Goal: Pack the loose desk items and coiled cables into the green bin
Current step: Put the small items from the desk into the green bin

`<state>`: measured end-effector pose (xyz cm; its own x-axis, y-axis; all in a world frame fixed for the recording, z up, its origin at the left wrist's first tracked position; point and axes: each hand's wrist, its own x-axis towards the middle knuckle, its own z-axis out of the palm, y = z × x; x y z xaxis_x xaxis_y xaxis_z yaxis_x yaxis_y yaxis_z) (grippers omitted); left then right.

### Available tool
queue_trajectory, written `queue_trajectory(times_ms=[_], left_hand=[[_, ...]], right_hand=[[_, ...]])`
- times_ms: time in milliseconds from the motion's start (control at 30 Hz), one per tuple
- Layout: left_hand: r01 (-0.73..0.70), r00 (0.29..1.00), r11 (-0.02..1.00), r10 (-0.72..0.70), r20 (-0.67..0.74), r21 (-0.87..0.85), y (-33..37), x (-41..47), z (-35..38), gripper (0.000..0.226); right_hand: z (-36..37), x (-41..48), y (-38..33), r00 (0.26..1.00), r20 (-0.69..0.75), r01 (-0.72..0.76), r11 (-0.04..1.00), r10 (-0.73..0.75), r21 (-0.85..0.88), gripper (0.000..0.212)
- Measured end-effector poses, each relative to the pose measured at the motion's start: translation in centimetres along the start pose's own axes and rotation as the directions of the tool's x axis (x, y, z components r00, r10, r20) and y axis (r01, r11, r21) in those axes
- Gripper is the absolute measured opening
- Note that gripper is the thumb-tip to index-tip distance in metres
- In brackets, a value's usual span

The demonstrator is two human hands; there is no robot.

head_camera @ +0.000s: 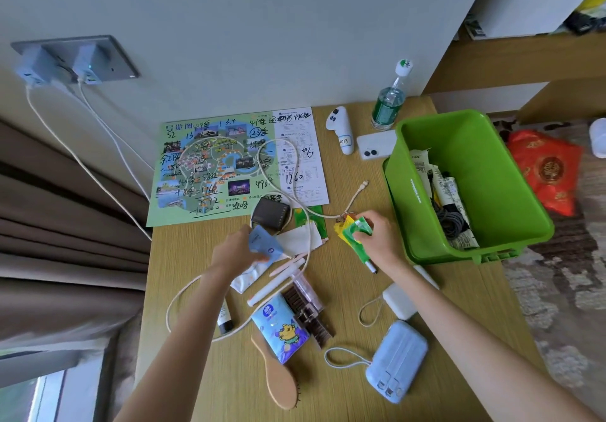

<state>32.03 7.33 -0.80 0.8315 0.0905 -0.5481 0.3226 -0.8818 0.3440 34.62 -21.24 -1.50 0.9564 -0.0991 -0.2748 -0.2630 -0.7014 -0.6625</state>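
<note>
The green bin (498, 172) stands at the desk's right side with dark coiled cables (451, 221) and papers inside. Just left of it, my right hand (377, 236) grips a bunch of green and yellow sachets (352, 231) together with a green marker. My left hand (234, 251) pinches a small light-blue packet (264, 243) over a white pouch (300, 239). A white cable (288, 172) loops across the desk from the wall chargers. A blue power bank (398, 361), a white power bank (398, 300), a tissue pack (278, 326) and a wooden hairbrush (278, 379) lie near me.
A scribbled-on map (229, 166) covers the desk's far left. A white controller (342, 128), a white phone (375, 144) and a water bottle (390, 100) stand behind the bin. A small dark box (270, 215), a belt and pens lie mid-desk. Curtains hang left; a red bag lies right.
</note>
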Motion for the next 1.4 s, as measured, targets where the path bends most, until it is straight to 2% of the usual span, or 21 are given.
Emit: queue_trajectory(times_ms=[100,167,200,267,367,467,567,733,900,1000,1133,1267,1400], left_hand=[[0.077,0.997,0.996,-0.077,0.003,0.034,0.3,0.3,0.3,0.071],[0.134,0.991,0.988,-0.135,0.003,0.082,0.5,0.3,0.5,0.076],[0.15,0.989,0.983,-0.151,-0.002,0.103,0.6,0.2,0.6,0.078],[0.151,0.989,0.98,-0.15,-0.02,0.131,0.9,0.2,1.0,0.082],[0.122,0.992,0.98,-0.113,-0.062,0.158,1.0,0.3,1.5,0.088],[0.102,0.993,0.971,-0.086,-0.08,0.215,0.6,0.6,1.6,0.091],[0.065,0.996,0.968,-0.05,-0.068,0.242,0.3,0.9,1.9,0.088],[0.03,0.998,0.971,-0.015,-0.066,0.239,0.6,0.8,2.7,0.077],[0.022,0.999,0.987,-0.018,-0.03,0.16,1.7,0.5,2.7,0.085],[0.012,1.0,0.997,-0.01,-0.027,0.079,2.2,0.3,2.1,0.076],[0.005,0.997,0.998,0.0,-0.082,0.066,2.7,0.3,1.1,0.068],[-0.018,0.995,0.997,0.025,-0.096,0.073,3.5,0.2,0.1,0.065],[-0.054,0.993,0.995,0.062,-0.097,0.079,4.2,0.1,-1.5,0.055]], right_hand=[[-0.9,-0.9,0.2,0.999,0.032,-0.043,0.986,0.039,0.158,0.004],[-1.3,-1.6,0.6,0.991,0.079,-0.13,0.951,0.112,0.281,0.001],[-1.2,-1.9,0.9,0.987,0.09,-0.157,0.945,0.136,0.286,0.003],[-0.8,-2.4,1.6,0.984,0.084,-0.168,0.968,0.155,0.188,0.012],[0.1,-2.9,2.2,0.993,-0.001,-0.119,0.992,0.119,-0.031,0.019],[0.7,-3.5,2.1,1.0,-0.023,-0.024,0.97,0.019,-0.243,0.033],[1.4,-4.3,2.1,1.0,-0.016,0.014,0.933,-0.021,-0.36,0.04],[2.0,-4.6,1.6,0.995,-0.054,-0.094,0.909,0.079,-0.406,0.047],[2.7,-3.9,0.8,0.989,-0.043,-0.147,0.894,0.142,-0.423,0.042],[2.9,-3.6,0.8,0.984,-0.023,-0.168,0.891,0.175,-0.422,0.05],[3.0,-3.2,1.1,0.98,0.003,-0.18,0.889,0.2,-0.422,0.063],[3.0,-3.1,1.5,0.989,0.016,-0.123,0.863,0.15,-0.489,0.027],[2.9,-3.0,1.8,0.993,0.07,-0.044,0.856,0.093,-0.515,0.021]])
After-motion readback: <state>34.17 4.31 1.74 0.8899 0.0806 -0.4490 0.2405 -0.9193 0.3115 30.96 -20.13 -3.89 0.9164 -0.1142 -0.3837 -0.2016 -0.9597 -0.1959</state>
